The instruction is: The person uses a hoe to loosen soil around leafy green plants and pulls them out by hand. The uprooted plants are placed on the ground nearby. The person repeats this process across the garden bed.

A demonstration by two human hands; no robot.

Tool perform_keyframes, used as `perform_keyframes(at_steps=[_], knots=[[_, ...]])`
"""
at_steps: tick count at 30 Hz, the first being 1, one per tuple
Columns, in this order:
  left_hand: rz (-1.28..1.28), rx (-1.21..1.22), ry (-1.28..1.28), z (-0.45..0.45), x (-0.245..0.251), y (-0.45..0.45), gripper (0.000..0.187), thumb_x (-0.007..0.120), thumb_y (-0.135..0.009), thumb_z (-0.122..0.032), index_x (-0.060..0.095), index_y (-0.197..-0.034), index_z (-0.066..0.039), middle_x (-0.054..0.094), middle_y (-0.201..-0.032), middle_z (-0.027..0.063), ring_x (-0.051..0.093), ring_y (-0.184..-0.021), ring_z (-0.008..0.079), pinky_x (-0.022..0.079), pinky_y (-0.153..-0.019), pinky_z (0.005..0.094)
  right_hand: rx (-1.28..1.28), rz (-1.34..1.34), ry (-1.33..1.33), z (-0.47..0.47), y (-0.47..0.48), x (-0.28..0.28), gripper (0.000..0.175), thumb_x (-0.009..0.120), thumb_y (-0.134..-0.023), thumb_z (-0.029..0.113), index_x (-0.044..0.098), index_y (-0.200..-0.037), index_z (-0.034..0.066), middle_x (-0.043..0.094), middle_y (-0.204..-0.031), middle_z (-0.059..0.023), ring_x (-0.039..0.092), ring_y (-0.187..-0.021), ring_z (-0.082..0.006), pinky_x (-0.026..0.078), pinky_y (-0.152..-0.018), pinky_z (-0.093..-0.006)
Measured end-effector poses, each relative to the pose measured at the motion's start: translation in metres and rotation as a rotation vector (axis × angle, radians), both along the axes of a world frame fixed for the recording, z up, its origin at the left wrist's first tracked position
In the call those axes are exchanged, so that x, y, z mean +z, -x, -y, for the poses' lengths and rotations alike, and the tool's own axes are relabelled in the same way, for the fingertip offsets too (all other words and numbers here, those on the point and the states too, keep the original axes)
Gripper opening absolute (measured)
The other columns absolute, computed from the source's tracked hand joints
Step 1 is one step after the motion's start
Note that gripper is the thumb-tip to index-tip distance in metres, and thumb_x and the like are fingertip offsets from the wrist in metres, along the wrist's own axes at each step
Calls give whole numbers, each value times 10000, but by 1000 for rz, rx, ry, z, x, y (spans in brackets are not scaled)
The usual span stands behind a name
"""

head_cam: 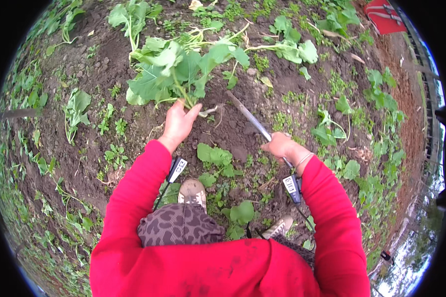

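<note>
My left hand (180,118) grips a leafy green plant (187,70) by the base of its stems. The plant's pale root (209,111) sticks out to the right of my fingers, just over the dark soil (238,148). In my right hand (282,146) is a long metal hand tool (251,118), held by its shaft. Its far end points up and left, close to the soil and a little right of the root. The exact kind of tool cannot be told, as my hand and sleeve cover its rear part.
Pulled-looking leafy plants (133,26) lie beyond my left hand. A rooted leafy plant (215,156) grows between my arms, near my shoe (192,191). Small weeds (286,122) dot the soil on the right. A red object with grey straps (384,16) sits at the far right.
</note>
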State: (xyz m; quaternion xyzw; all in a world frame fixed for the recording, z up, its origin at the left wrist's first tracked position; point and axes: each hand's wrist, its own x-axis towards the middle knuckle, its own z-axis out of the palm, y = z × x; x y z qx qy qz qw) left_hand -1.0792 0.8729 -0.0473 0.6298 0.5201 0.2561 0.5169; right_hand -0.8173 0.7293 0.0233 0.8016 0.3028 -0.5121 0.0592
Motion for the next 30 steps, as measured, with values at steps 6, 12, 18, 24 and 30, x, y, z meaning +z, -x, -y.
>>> perform_keyframes(at_steps=[6, 12, 18, 24, 30], knots=[[-116, -98, -325, -18, -26, -44, 298, 707, -812, -252, 624, -911, 16, 618, -820, 229, 605, -748, 399, 490, -690, 438, -288, -73, -136, 72, 48, -40, 296, 668, -833, 212, 585, -900, -63, 631, -721, -212, 640, -664, -337, 500, -637, -410], [-316, -347, -305, -9, -45, -62, 284, 705, -799, -213, 578, -894, 22, 606, -894, 241, 599, -865, 417, 484, -770, 452, -316, 124, -368, 105, 71, -68, 297, 667, -829, 229, 581, -894, -47, 633, -787, -245, 642, -766, -392, 496, -682, -433], [-360, -421, -263, -15, -53, -62, 290, 702, -790, -220, 575, -865, 29, 599, -961, 231, 591, -905, 415, 482, -805, 453, -375, 79, -437, 96, 76, -62, 250, 655, -855, 203, 544, -848, -20, 584, -650, -119, 583, -597, -220, 469, -577, -370], [-434, -483, -313, -14, -60, -66, 286, 691, -794, -222, 577, -871, 29, 611, -962, 238, 612, -869, 415, 504, -777, 463, -663, -74, -519, 92, 66, -60, 224, 650, -882, 146, 460, -783, 82, 453, -572, 27, 413, -414, -91, 359, -379, -288], [-431, -494, -302, -11, -68, -64, 262, 679, -794, -199, 579, -884, 25, 610, -963, 246, 617, -854, 415, 510, -769, 471, -955, -367, -347, 100, 28, 15, 185, 587, -914, 105, 419, -837, 109, 368, -528, 63, 320, -341, -44, 258, -296, -231]])
